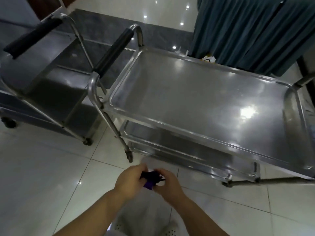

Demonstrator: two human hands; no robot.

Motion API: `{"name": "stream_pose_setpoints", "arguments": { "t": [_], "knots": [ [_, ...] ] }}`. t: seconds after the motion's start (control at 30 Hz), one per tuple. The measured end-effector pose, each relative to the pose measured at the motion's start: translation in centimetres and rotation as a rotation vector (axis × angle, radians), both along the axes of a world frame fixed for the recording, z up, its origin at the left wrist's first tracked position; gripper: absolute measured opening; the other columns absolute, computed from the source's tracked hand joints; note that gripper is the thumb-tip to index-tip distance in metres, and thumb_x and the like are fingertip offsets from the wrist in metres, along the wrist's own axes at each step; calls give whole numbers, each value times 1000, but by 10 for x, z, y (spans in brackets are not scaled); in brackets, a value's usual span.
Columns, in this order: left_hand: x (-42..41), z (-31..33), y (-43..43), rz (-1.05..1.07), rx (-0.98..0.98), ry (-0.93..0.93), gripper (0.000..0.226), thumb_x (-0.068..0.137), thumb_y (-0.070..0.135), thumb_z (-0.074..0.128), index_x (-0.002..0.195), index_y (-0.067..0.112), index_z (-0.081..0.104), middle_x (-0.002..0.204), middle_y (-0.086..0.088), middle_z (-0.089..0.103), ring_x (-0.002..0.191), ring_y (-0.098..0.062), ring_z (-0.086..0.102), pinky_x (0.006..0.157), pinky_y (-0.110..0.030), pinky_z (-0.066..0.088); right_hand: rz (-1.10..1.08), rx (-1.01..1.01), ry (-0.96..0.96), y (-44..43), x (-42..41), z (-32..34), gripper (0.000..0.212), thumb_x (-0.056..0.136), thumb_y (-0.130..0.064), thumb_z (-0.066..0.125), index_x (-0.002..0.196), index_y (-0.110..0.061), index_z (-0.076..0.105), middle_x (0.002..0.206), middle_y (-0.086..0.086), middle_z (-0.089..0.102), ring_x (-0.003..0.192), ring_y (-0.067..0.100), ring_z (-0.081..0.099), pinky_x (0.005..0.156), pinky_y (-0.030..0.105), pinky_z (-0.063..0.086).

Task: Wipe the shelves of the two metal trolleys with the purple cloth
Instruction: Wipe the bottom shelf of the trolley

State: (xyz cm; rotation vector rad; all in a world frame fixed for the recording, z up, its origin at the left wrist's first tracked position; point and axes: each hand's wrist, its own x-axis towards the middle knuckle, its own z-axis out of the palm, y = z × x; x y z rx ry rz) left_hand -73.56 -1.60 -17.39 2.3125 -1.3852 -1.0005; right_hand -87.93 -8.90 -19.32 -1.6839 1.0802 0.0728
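Both hands, left hand (pixel 129 180) and right hand (pixel 167 184), pinch the bunched purple cloth (pixel 150 182) between them. No wiping yet, I'd say. Next it must reach the near trolley (pixel 196 92).

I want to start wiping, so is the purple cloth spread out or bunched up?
Bunched up. The purple cloth is a small wad held between the left hand and right hand.
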Motion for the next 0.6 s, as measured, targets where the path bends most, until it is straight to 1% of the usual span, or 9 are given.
{"name": "stream_pose_setpoints", "arguments": {
  "t": [0.07, 0.1, 0.17, 0.2, 0.27, 0.33, 0.4, 0.47, 0.6],
  "knots": [
    [-3, -26, -3, -10, 2, 38, 12, 87, 18, 55, 95, 27, 54, 89, 9, 59, 79, -9, 54, 63, -14, 39, -10, 12, 35, -1, -3, -25, 53, 76, -15, 76, 125, -24, 56, 114, -9, 51, 111, 9, 51, 81, -6, 28],
    [-3, -42, -5, -2, 2, 55, 13, 87, 19, 56, 93, 31, 54, 87, 11, 59, 77, -7, 53, 62, -14, 39, -25, 13, 42, -2, -3, -38, 53, 73, -21, 77, 119, -36, 56, 113, -8, 51, 112, 11, 52, 81, -6, 28],
    [1, -77, -12, -5, 17, 65, 16, 85, 23, 56, 85, 37, 48, 78, 15, 55, 70, -1, 50, 61, -13, 40, -74, 9, 70, -6, -2, -69, 61, 62, -40, 74, 116, -56, 51, 121, -2, 53, 118, 15, 50, 91, 1, 30],
    [4, -93, -17, -27, 42, 68, 17, 86, 23, 55, 84, 37, 46, 75, 16, 51, 68, 0, 48, 60, -12, 38, -75, 19, 87, -9, 1, -85, 64, 64, -40, 73, 123, -50, 50, 133, 4, 49, 128, 18, 44, 98, 6, 28],
    [13, -127, -28, -79, 65, 57, 11, 88, 22, 53, 91, 32, 48, 75, 14, 48, 72, -3, 48, 61, -11, 35, -38, 44, 126, -17, 10, -113, 67, 81, -21, 72, 140, -22, 42, 150, 6, 32, 140, 21, 30, 106, 16, 22],
    [24, -166, -37, -85, 48, 64, 7, 90, 23, 53, 94, 29, 50, 78, 13, 49, 79, -8, 51, 65, -13, 37, -47, 65, 187, -24, 20, -153, 56, 89, -12, 64, 140, -10, 41, 147, 10, 36, 134, 21, 37, 106, 16, 26],
    [42, -212, -44, -88, 24, 56, 9, 90, 22, 53, 92, 30, 50, 80, 16, 48, 82, -7, 51, 64, -14, 34, -76, 65, 210, -26, 42, -198, 24, 91, -12, 59, 115, -14, 55, 120, 8, 56, 106, 15, 53, 98, 13, 39],
    [63, -258, -53, -101, 6, 32, 13, 89, 17, 54, 99, 24, 58, 89, 13, 45, 86, -8, 49, 65, -14, 32, -158, 48, 219, -24, 64, -258, 15, 87, -17, 60, 85, -26, 48, 90, -2, 59, 82, 12, 55, 87, 33, 52],
    [104, -343, -70, -117, -104, 17, 20, 83, 4, 60, 102, 7, 67, 93, 0, 54, 88, -15, 53, 65, -8, 31, -264, -46, 236, -30, 104, -354, 12, 92, -30, 56, 100, -21, 54, 95, -2, 64, 90, 18, 63, 73, 28, 48]
  ]
}}
